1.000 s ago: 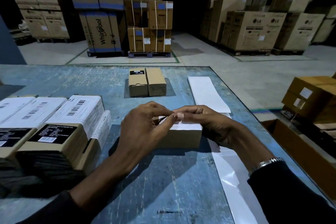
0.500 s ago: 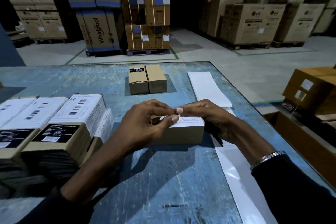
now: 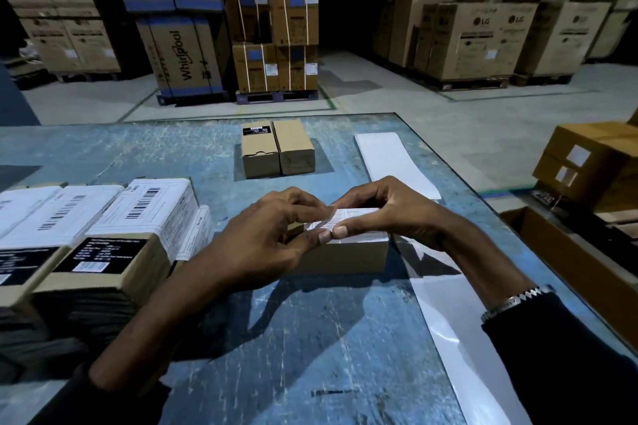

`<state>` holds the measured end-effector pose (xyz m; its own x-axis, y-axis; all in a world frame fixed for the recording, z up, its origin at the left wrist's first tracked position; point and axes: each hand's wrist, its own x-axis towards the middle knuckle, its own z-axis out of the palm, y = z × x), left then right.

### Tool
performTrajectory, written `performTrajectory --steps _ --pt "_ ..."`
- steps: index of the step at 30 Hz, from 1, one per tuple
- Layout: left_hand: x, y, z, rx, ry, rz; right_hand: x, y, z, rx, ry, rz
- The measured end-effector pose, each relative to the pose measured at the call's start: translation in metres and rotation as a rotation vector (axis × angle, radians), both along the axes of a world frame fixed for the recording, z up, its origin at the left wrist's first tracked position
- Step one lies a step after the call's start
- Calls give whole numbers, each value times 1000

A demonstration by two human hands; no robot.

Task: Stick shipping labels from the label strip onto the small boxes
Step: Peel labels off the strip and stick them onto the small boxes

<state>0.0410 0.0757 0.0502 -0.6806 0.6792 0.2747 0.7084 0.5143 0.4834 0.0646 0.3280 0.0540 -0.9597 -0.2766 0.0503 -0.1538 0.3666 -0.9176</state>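
Centrally, both hands met over the small box [image 3: 340, 257]: left hand [image 3: 267, 235] and right hand [image 3: 390, 214] each pinched the label [image 3: 348, 219] on its top. Box's long axis ran left-right on the tabletop [image 3: 310, 355]; label strip [image 3: 390, 162] lay far right.

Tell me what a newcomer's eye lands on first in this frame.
Mid-table, the left hand and right hand pinch a white label onto a small box. Labelled boxes are stacked at the left, and two unlabelled boxes wait farther back.
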Motion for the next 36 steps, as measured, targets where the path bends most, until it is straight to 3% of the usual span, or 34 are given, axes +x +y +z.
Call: performTrajectory --steps 7,14,31,36 --pt "5 -1 8 -81 27 -9 6 -4 10 182 47 -16" --pt "7 -2 8 -113 36 -17 8 -3 8 190 64 13" --pt "5 -14 5 -7 -100 -135 10 48 0 -183 -307 355" --pt "12 -1 -6 160 -31 58 7 31 0 -112 -244 237"
